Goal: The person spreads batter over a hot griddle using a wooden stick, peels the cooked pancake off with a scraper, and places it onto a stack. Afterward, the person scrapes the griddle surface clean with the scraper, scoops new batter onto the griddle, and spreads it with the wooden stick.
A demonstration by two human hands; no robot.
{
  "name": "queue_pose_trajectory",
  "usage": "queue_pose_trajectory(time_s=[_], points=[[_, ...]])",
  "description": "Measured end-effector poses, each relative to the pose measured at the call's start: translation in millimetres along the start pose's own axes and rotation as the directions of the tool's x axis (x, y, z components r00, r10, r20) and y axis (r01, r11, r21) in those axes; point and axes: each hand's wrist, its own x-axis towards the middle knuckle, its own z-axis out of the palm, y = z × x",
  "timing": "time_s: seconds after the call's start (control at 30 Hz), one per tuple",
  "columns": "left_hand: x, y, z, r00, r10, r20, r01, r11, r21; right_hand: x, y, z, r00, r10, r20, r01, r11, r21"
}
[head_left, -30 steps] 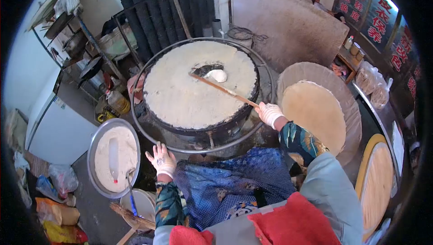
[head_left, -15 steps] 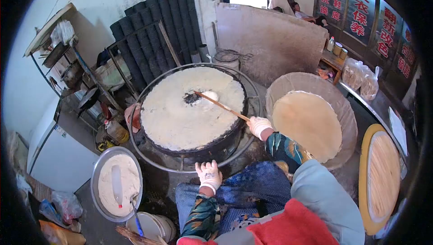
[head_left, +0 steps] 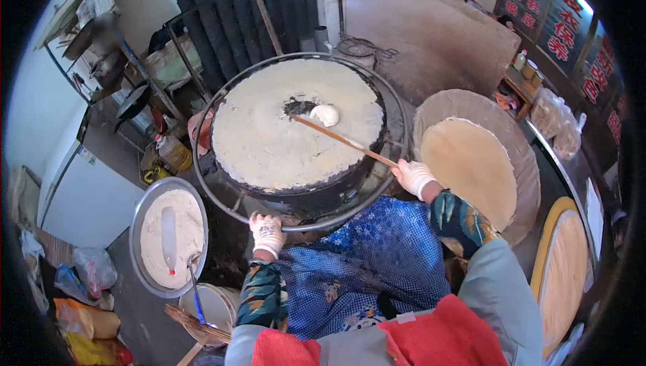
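Observation:
My right hand (head_left: pixel 414 179), in a whitish glove, grips the end of a long flat wooden stick (head_left: pixel 343 140). The stick reaches over a large round griddle covered with a thin pale batter sheet (head_left: pixel 282 147), its tip near the middle. Just beyond the stick sits a white dough lump (head_left: pixel 326 115), beside a dark bare patch (head_left: pixel 298 106) in the sheet. My left hand (head_left: pixel 267 233), gloved too, has its fingers curled over the metal ring (head_left: pixel 321 226) around the griddle, at the near left side.
On the right, a cloth-lined round basket holds a large flat pancake (head_left: pixel 471 164). A metal basin (head_left: pixel 138 231) of batter with a ladle stands at left, beside a white bucket (head_left: pixel 225 305). Behind are dark stacked cylinders (head_left: pixel 249 22) and a board partition (head_left: pixel 424 29).
My view has shifted. My left hand has moved left along the ring. The dough lump, partly behind the stick before, now shows whole beyond it. My right hand keeps hold of the stick.

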Motion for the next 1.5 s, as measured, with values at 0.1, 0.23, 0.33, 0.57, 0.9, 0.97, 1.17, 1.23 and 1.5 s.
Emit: queue_pose_trajectory(time_s=[0.1, 0.23, 0.33, 0.57, 0.9, 0.97, 1.17, 1.23, 1.5], points=[[7, -32, -3, 0.997, -0.004, 0.077, -0.004, 0.994, 0.107, 29, 47, 18, 0.995, 0.092, -0.023, -0.093, 0.995, -0.023], [26, -78, 6, 0.996, -0.008, 0.09, -0.011, 0.978, 0.208, 74, 40, -7, 0.992, 0.084, 0.098, -0.084, 0.996, -0.004], [38, -103, -5, 0.979, 0.005, 0.205, -0.076, 0.937, 0.341, 64, -22, -59, 0.88, 0.187, 0.436, -0.309, 0.923, 0.23], [75, -158, 3, 0.948, 0.06, 0.314, -0.233, 0.8, 0.552, -33, -135, -10, 0.905, -0.231, 0.358, -0.333, 0.142, 0.932], [78, -164, 5, 0.949, 0.114, 0.293, -0.249, 0.841, 0.48, -75, -93, 26, 0.941, 0.02, 0.338, -0.309, -0.357, 0.881], [63, -143, -12, 0.949, 0.111, 0.294, -0.239, 0.863, 0.446, -71, -94, 39, 0.931, -0.102, 0.351, -0.364, -0.329, 0.871], [18, -32, -43, 0.93, 0.124, 0.345, -0.197, 0.963, 0.185, -46, -87, 33, 0.912, -0.151, 0.381, -0.41, -0.283, 0.867], [4, 21, -46, 0.946, 0.199, 0.255, -0.206, 0.979, 0.0, -36, -89, 27, 0.896, -0.148, 0.418, -0.443, -0.279, 0.852], [-105, 172, -41, 0.636, 0.464, -0.617, -0.771, 0.421, -0.478, -13, -99, 21, 0.907, -0.114, 0.405, -0.421, -0.222, 0.879]])
